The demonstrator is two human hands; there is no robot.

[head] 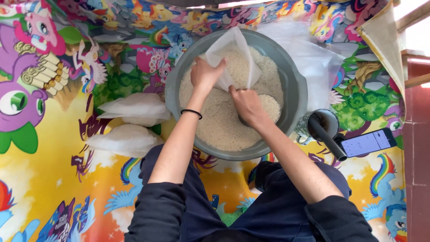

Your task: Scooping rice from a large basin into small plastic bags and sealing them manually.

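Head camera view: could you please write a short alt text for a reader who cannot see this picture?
Seen from above, a seated person's left hand holds open a clear plastic bag over a grey basin of white rice, while the right hand dips a small scoop into the rice. Filled bags lie on the colourful cartoon mat to the left; a phone lies to the right.

You had bright, even daylight, blown out white at the top right corner, soft shadows, sharp focus, and slight wide-angle bending at the edges.
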